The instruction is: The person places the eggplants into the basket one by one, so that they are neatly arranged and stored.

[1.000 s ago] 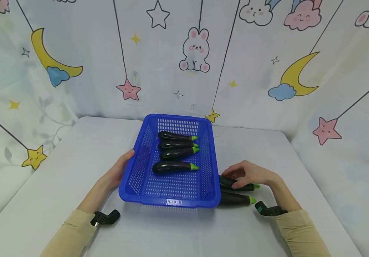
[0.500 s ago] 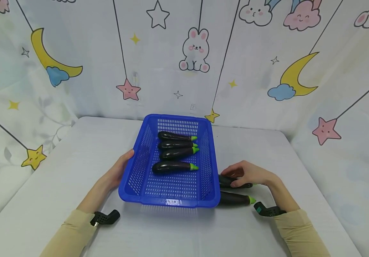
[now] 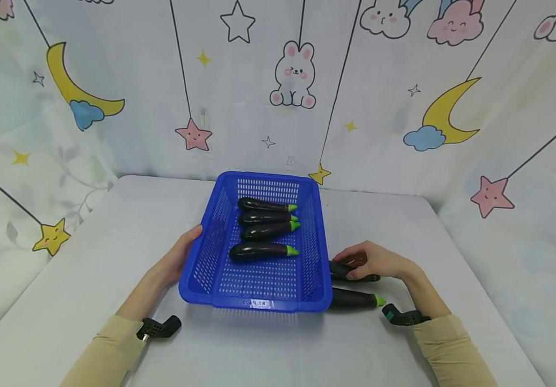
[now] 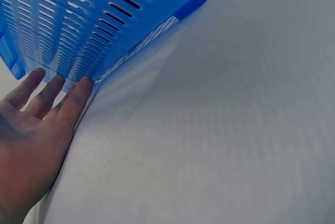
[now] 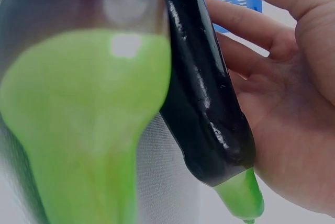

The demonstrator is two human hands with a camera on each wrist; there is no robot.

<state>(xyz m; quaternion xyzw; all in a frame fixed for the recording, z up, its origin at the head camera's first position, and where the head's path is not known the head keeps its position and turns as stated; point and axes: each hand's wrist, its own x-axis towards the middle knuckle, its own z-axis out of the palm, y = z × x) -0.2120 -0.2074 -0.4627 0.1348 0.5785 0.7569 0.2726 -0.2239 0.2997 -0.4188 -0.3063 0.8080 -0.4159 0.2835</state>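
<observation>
Head view: I had a blue plastic basket standing at mid-table on a white cover. Four eggplants lay inside, all crosswise with their green stem ends to the right. Three eggplants sat close together toward the far end; the fourth eggplant lay nearer, with a gap before it.

Left hand: fingers extended, not curled, the tips resting against the outside of the basket's left side. The left wrist view agreed, showing the slotted wall above the fingertips.

Right hand: gripping an eggplant just right of the basket, thumb on the near side and fingers across from it. Its green stem end showed in the right wrist view, but the hand hid it from the head camera. I could not tell whether this eggplant touched the table. A loose eggplant lay just in front of it, its left end hidden by the basket.

Both wrists carried black camera mounts below tan sleeves. Behind the table I noted a pale backdrop printed with moons, stars and a rabbit.
</observation>
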